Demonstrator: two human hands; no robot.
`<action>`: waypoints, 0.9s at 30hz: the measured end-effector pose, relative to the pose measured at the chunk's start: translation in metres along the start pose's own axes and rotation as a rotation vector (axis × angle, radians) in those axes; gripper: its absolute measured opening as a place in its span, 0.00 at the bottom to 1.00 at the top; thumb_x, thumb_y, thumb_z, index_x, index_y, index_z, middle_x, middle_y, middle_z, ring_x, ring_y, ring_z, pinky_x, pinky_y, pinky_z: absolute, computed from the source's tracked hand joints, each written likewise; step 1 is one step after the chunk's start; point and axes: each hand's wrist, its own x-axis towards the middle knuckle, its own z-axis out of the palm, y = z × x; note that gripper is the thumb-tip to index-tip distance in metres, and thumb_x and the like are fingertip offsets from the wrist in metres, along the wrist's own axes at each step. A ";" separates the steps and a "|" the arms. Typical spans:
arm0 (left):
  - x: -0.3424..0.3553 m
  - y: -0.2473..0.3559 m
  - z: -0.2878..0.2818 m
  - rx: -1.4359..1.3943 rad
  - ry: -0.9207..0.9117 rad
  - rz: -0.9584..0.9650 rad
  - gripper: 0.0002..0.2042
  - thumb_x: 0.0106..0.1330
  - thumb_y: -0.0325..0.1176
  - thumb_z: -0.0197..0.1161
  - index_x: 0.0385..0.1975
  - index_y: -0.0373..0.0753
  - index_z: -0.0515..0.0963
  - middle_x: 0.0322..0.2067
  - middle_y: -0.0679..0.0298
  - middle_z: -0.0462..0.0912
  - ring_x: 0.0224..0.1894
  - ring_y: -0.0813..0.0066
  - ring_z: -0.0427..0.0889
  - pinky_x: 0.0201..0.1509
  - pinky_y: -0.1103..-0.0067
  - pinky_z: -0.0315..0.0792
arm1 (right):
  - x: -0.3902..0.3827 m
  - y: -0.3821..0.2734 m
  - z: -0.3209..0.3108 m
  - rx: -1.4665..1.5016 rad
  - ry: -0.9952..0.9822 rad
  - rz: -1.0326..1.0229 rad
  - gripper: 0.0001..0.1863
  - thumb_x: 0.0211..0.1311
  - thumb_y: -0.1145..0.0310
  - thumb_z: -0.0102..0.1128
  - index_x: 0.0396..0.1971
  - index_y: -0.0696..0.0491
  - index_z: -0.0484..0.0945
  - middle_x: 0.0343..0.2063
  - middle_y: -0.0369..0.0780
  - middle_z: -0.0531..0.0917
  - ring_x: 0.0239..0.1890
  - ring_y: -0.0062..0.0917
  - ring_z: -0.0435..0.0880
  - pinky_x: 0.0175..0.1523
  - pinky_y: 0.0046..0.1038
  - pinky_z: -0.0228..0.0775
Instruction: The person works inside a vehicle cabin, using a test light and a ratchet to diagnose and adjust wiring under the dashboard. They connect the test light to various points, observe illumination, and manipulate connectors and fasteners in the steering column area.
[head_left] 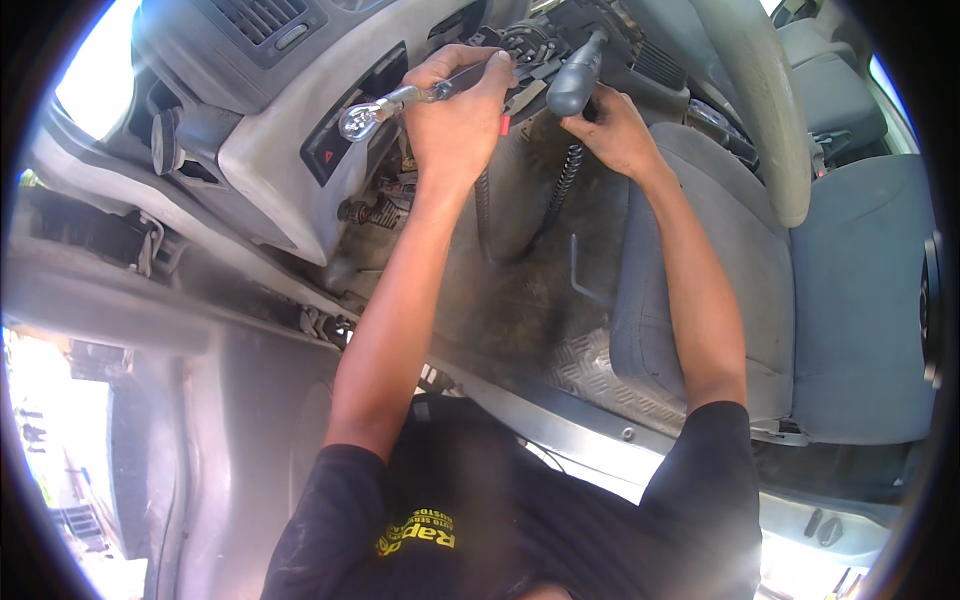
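Note:
A chrome ratchet lies in my left hand, its round head pointing out to the left past my thumb side. My fingers close on its handle, beside exposed parts of the steering column. A small red piece shows by the heel of that hand. My right hand is curled just below and right of a grey lever with a rounded end. Something dark shows among its fingers, but I cannot make out what it is. A black coiled cord hangs beneath.
The steering wheel arcs over the grey seat on the right. At left are the dashboard with a switch panel and the open door. A bent metal bar stands over the floor, near the metal sill.

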 end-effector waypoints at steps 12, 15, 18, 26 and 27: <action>-0.017 0.007 0.004 0.006 0.025 -0.076 0.09 0.70 0.32 0.72 0.42 0.32 0.90 0.34 0.63 0.93 0.35 0.81 0.87 0.45 0.81 0.79 | 0.001 0.004 0.000 0.026 -0.004 -0.002 0.27 0.63 0.50 0.66 0.37 0.65 0.80 0.29 0.55 0.85 0.34 0.46 0.86 0.46 0.41 0.77; -0.019 0.005 0.009 0.035 0.067 -0.091 0.09 0.70 0.32 0.72 0.41 0.32 0.90 0.34 0.63 0.92 0.36 0.81 0.87 0.45 0.80 0.80 | 0.001 0.003 0.001 0.048 -0.006 -0.005 0.27 0.63 0.51 0.67 0.37 0.65 0.80 0.29 0.55 0.85 0.33 0.43 0.86 0.46 0.40 0.76; -0.018 -0.003 0.011 -0.028 0.095 -0.104 0.09 0.71 0.32 0.72 0.41 0.31 0.89 0.34 0.63 0.93 0.37 0.81 0.89 0.46 0.80 0.81 | 0.000 0.000 0.002 0.080 0.008 -0.012 0.26 0.63 0.52 0.68 0.37 0.66 0.80 0.29 0.54 0.84 0.32 0.41 0.85 0.45 0.40 0.76; -0.019 -0.005 0.017 -0.037 0.111 -0.072 0.09 0.72 0.32 0.71 0.41 0.31 0.89 0.34 0.61 0.93 0.36 0.81 0.89 0.45 0.80 0.81 | -0.001 0.004 0.002 0.098 -0.008 0.015 0.27 0.63 0.51 0.70 0.37 0.66 0.81 0.28 0.52 0.85 0.31 0.38 0.84 0.44 0.39 0.76; -0.019 -0.006 0.018 -0.029 0.122 -0.039 0.09 0.72 0.32 0.71 0.41 0.32 0.89 0.34 0.62 0.93 0.36 0.81 0.89 0.44 0.80 0.81 | -0.001 0.005 0.002 0.101 -0.005 0.012 0.27 0.63 0.51 0.71 0.36 0.66 0.81 0.28 0.52 0.85 0.31 0.37 0.84 0.44 0.39 0.76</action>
